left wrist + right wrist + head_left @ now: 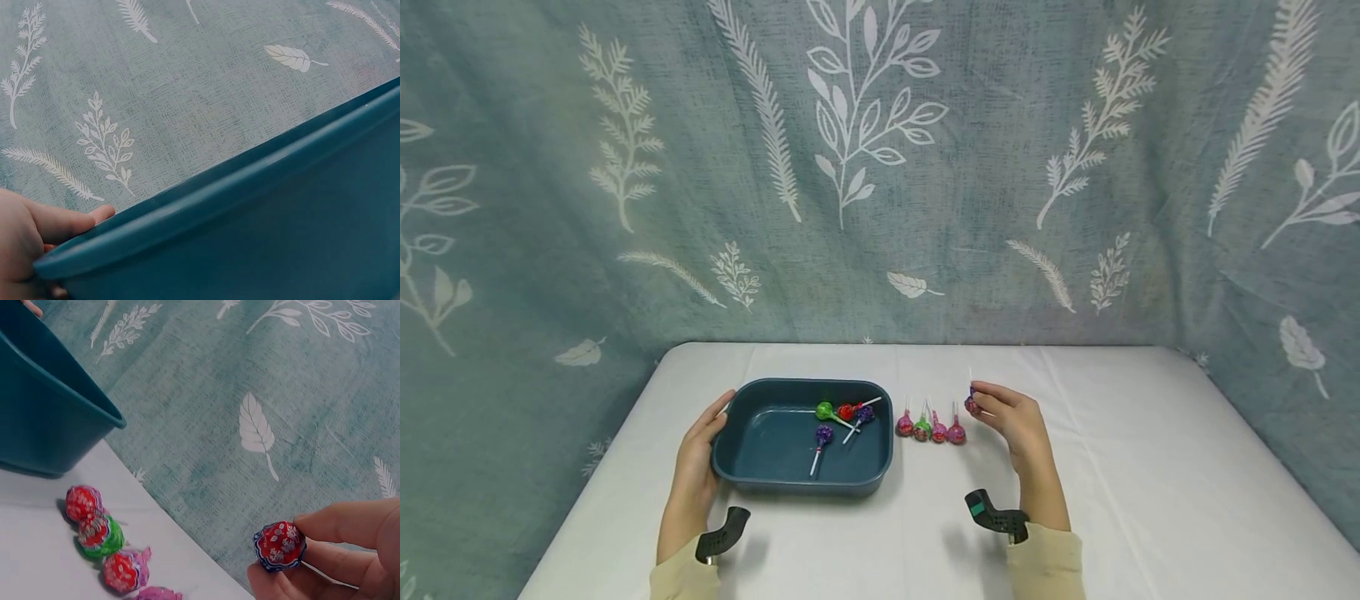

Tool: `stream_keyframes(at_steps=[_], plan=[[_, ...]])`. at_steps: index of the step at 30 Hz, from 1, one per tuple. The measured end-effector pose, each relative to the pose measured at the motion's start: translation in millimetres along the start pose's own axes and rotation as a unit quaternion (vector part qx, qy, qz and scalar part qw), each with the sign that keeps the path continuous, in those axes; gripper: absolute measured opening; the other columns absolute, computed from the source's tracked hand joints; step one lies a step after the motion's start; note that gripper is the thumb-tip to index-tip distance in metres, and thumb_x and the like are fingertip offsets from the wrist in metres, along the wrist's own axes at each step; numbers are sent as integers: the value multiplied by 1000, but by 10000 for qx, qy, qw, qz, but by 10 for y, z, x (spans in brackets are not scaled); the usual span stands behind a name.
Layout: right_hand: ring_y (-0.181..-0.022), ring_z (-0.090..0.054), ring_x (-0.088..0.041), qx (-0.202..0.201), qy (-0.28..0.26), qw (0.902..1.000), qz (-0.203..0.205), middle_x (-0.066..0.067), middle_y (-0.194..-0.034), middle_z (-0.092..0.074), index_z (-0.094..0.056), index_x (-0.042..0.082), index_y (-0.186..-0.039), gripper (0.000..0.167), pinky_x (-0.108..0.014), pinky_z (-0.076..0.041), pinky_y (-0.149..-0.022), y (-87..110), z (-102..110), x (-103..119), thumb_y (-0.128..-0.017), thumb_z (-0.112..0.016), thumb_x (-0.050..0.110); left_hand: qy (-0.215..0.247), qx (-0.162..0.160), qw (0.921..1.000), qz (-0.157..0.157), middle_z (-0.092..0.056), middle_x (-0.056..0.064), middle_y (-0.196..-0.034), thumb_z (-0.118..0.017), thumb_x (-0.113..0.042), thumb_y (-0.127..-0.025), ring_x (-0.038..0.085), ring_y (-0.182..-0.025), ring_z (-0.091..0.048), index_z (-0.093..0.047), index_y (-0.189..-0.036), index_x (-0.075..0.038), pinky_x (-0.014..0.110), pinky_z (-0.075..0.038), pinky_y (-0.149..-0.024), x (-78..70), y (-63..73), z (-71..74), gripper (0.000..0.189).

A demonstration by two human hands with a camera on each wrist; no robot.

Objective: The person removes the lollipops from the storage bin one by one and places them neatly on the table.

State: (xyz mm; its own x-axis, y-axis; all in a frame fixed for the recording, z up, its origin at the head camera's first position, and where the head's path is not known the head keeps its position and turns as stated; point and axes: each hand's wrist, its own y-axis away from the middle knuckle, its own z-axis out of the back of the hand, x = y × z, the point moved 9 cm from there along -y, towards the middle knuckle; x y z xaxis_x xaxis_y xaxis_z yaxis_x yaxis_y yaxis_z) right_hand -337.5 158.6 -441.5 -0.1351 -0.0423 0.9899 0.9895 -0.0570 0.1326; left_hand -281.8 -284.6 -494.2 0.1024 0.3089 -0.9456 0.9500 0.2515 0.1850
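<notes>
My left hand (698, 460) lies along the left end of a dark teal plastic bin (775, 487), fingers stretched against its outer wall by the rim. In the left wrist view its fingertips show just beyond the rim (187, 209). Between thumb and fingers, my right hand (1017, 423) pinches a lollipop (279, 545) in a blue-purple and red wrapper, its white stick pointing up. That lollipop is raised at the right end of a row of wrapped lollipops, a green one (922, 429) among pink ones (956, 433).
Inside the bin, toward its right half, lie several lollipops: a green one (824, 411), a red one (846, 412) and purple ones (824, 434). A white cloth (1120, 467) covers the table. Behind it hangs a teal leaf-print curtain (977, 192).
</notes>
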Motion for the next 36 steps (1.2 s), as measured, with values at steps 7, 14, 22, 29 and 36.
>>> stream_keyframes(at_steps=[7, 14, 22, 29, 36], plan=[[-90, -65, -13, -42, 174, 9996, -233, -23, -124, -59, -59, -6, -127, 34, -28, -52, -84, -7, 66, -62, -96, -58, 9, 82, 23, 10000, 27, -32, -3, -154, -39, -20, -105, 12, -139, -27, -43, -147, -15, 35, -24, -111, 5, -3, -5, 42], [-96, -64, -18, -54, 473, 9985, -262, -22, -120, -62, -59, -9, -125, 36, -32, -52, -86, -30, 62, -143, -95, -60, 11, 55, 16, 10000, 29, -32, -3, -154, -39, -19, -105, 11, -140, -27, -42, -147, -15, 34, -24, -112, 0, -2, -6, 42], [-93, -64, -13, -149, 742, 9960, -477, -18, -120, -62, -61, -6, -125, 37, -27, -53, -80, -97, 119, -307, -93, -60, 13, 15, 18, 10000, -3, -31, -2, -155, -39, -19, -105, 12, -140, -26, -42, -147, -14, 35, -23, -112, -5, -2, -10, 42], [-90, -65, -17, -213, 806, 9953, -485, -22, -116, -63, -61, -9, -123, 33, -27, -53, -78, -41, 111, -283, -95, -59, 8, 26, 13, 10000, -12, -31, -2, -155, -39, -18, -105, 12, -140, -25, -41, -147, -13, 35, -23, -112, -8, 2, -13, 43], [-79, -65, -13, -245, 857, 9939, -651, -18, -102, -67, -64, -9, -118, 30, -28, -55, -72, -67, 95, -382, -92, -62, 5, -22, -23, 10000, 8, -30, -2, -155, -39, -19, -105, 12, -141, -24, -42, -147, -14, 35, -22, -112, -10, 10, -11, 42]])
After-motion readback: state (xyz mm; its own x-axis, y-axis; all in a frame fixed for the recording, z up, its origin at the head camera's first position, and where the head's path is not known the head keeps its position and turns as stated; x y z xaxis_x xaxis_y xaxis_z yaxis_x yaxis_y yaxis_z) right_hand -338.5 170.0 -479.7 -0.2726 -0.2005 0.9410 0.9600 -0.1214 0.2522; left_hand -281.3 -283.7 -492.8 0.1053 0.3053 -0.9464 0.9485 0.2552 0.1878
